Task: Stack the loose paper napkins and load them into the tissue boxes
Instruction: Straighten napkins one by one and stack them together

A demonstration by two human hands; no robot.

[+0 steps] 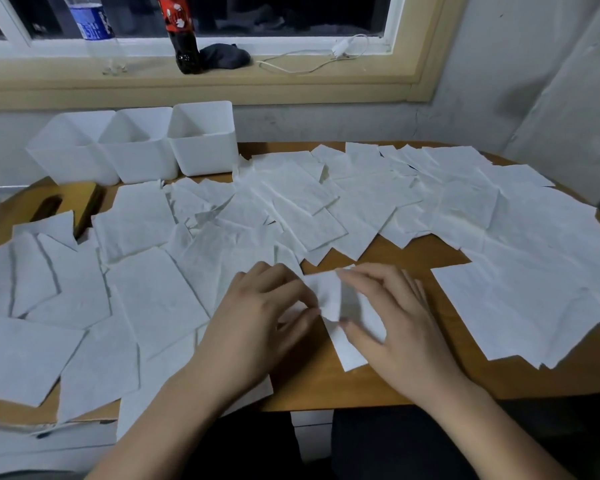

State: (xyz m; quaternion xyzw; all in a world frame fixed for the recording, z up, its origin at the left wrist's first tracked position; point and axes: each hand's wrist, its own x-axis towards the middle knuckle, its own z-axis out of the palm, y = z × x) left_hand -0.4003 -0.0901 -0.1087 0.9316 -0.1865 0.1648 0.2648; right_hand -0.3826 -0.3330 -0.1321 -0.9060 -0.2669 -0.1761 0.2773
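Loose white paper napkins [291,202] cover most of the wooden table [395,251], overlapping from left to right. At the near middle, my left hand [257,320] and my right hand [392,317] both pinch one folded napkin [333,299], held just above the bare wood. Its lower corner reaches toward the table's front edge. Three white open-topped tissue boxes [201,140] stand in a row at the far left, against the wall. A wooden lid with a slot [66,206] lies in front of them, partly under napkins.
On the window sill behind the table stand a cola bottle [182,32] and a clear water bottle [94,26], beside a dark cloth [226,55] and a white cable [312,60]. Bare wood shows around my hands and along the front edge.
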